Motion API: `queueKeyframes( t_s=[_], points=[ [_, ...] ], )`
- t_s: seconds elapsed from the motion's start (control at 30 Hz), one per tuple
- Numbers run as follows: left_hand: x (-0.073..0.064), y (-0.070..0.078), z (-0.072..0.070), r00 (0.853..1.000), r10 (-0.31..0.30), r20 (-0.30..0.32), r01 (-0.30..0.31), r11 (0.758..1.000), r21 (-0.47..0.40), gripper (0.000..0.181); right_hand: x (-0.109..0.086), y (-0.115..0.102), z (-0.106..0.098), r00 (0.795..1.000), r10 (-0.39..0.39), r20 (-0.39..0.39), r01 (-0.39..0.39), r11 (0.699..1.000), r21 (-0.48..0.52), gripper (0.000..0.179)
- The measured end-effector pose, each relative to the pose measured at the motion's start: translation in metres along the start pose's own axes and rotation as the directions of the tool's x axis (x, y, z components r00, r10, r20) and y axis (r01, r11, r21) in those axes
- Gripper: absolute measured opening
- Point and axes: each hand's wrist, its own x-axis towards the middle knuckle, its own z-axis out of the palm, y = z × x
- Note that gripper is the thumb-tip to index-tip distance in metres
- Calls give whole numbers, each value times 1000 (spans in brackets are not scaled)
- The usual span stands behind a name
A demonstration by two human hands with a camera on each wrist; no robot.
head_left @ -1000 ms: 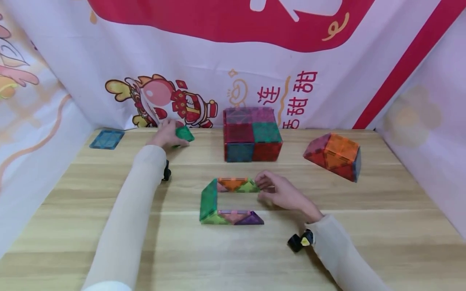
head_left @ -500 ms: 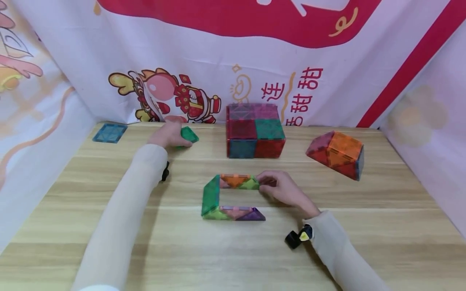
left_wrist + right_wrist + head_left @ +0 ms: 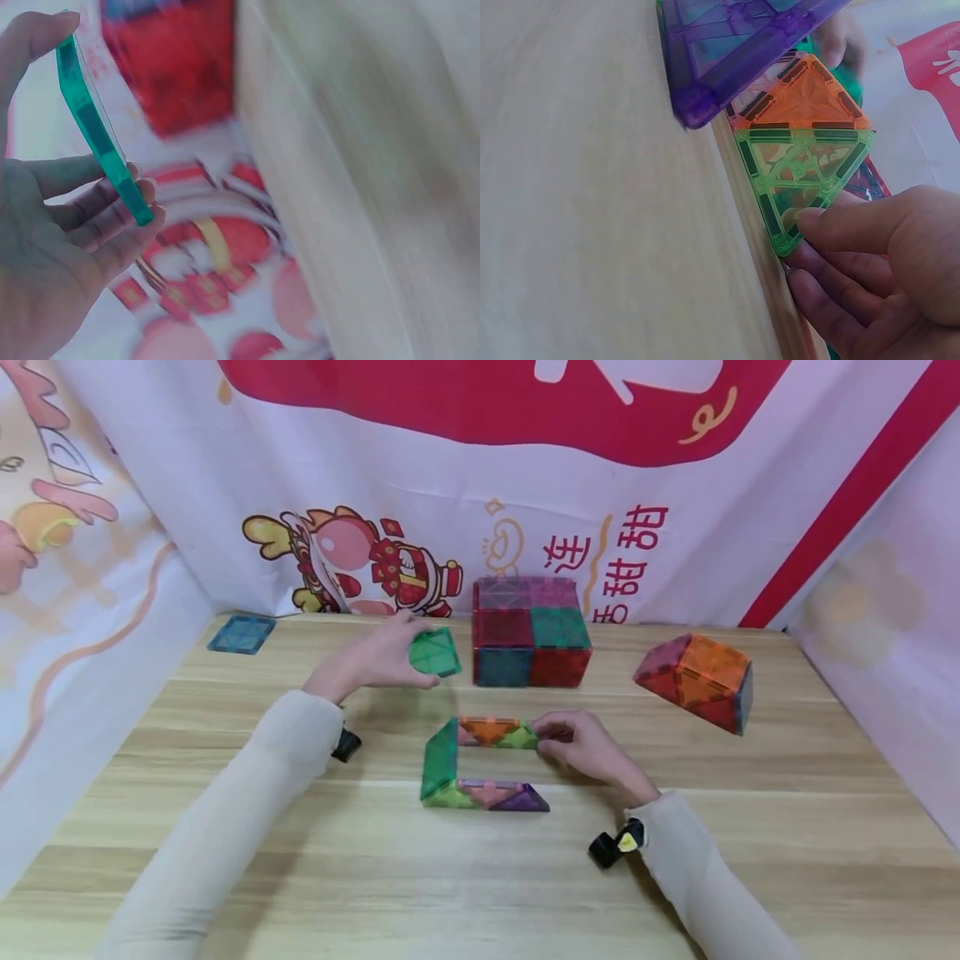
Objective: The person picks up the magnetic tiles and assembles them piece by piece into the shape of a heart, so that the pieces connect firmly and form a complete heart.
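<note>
My left hand [image 3: 378, 656] holds a green square magnetic tile [image 3: 435, 653] by its edges, above the table left of the tile box. Thumb and fingertips grip opposite edges of it in the left wrist view. In the middle of the table stands a three-sided frame of magnetic tiles: a dark green tile [image 3: 440, 762] at left, a back row with an orange triangle [image 3: 806, 97] and a light green triangle [image 3: 795, 169], and a front row ending in a purple triangle [image 3: 521, 800]. My right hand [image 3: 581, 743] pinches the light green triangle near its free tip.
Behind the frame stands a box of red, blue, green and pink tiles [image 3: 561, 667]. A prism-shaped block with an orange top [image 3: 712, 664] sits at right. One flat blue tile [image 3: 242, 633] lies at the back left. Printed cloth [image 3: 435, 468] hangs along the table's back edge.
My left hand has lifted the green tile from the back of the table and carried it right and slightly nearer. My right hand has closed in on the back row's end and now pinches it.
</note>
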Motion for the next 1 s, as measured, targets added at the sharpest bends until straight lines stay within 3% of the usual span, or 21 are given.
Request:
queueKeyframes(
  t_s=[0.13, 0.37, 0.5, 0.77, 1.0],
  points=[
    [-14, 32, 7, 993, 118, 6, -118, 993, -5, 81, -1, 0, 0, 1000, 8, -10, -8, 1000, 3, 22],
    [-38, 79, 25, 972, 225, 63, -226, 974, 4, 81, 1, 1, 3, 1000, 7, -9, -7, 1000, 17, 21],
    [-46, 97, 39, 959, 263, 102, -265, 964, 14, 81, 1, 0, 3, 1000, -13, -9, 13, 1000, 9, 21],
    [-52, 96, 55, 972, 193, 134, -186, 980, -66, 87, 0, -2, 2, 1000, -18, -7, 18, 1000, -1, 20],
    [-54, 87, 52, 952, 240, 188, -226, 969, -95, 91, -3, -4, 3, 1000, -27, -6, 27, 1000, 2, 15]
  ],
)
